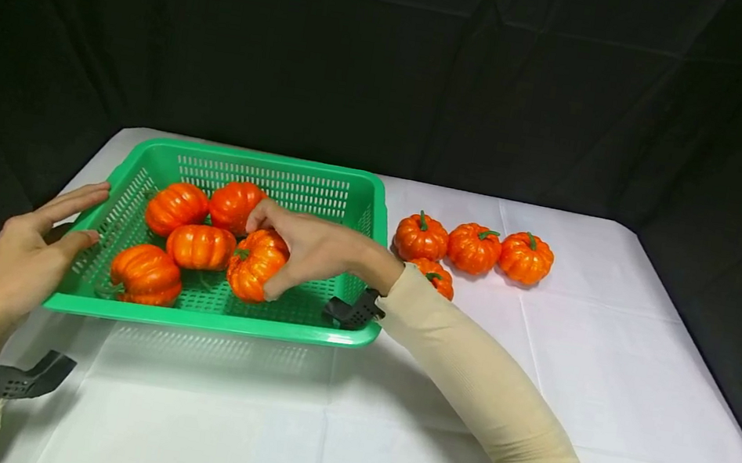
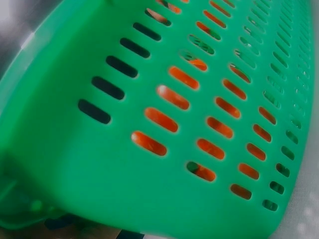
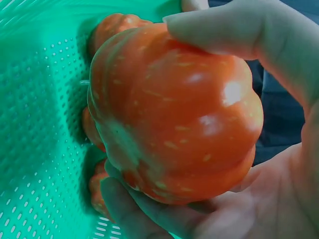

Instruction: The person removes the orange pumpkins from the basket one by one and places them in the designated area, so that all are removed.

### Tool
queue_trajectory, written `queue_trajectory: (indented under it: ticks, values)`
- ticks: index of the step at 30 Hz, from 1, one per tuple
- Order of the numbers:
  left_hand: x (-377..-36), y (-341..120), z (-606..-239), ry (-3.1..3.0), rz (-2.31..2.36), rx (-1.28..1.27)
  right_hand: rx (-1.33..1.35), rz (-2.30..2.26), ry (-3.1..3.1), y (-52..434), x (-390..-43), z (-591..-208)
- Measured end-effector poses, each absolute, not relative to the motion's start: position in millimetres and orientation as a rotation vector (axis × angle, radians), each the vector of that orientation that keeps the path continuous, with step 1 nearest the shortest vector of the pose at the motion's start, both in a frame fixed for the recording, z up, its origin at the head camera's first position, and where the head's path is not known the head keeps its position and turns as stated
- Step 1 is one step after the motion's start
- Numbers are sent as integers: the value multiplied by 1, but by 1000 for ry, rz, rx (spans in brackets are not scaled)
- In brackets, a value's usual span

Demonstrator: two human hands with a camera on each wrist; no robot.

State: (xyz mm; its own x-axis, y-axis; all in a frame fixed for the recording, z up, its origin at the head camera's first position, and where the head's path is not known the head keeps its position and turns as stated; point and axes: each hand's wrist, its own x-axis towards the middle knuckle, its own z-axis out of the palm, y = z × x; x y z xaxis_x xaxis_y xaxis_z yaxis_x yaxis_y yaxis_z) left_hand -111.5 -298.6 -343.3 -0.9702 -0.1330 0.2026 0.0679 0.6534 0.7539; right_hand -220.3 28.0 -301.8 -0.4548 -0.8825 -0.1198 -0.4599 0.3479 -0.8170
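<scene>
My right hand [image 1: 312, 247] curls its fingers around an orange toy pumpkin [image 1: 255, 264] inside the green slotted basket [image 1: 202, 317] among four others, while my left hand [image 1: 29, 255] rests straight-fingered against the basket's left wall

An orange pumpkin [image 1: 255, 267] with a ribbed, glossy skin and a short green stem is held in the grip of the right hand [image 1: 312, 247], tipped on its side with the stem pointing away from the palm. It is kept just above the slotted floor of the green basket [image 1: 216, 320]. Four more orange pumpkins [image 1: 199, 246] are seen inside the basket, just beyond the fingertips. The basket's outer wall is touched by the left hand [image 1: 28, 258].
</scene>
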Motion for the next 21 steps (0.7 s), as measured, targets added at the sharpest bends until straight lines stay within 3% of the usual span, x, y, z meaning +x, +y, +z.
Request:
queue_trajectory:
  ticks: [21]
  values:
    - [-112, -298, -343, -2636, -1227, 59, -1219, -987, 2224, 54, -207, -281]
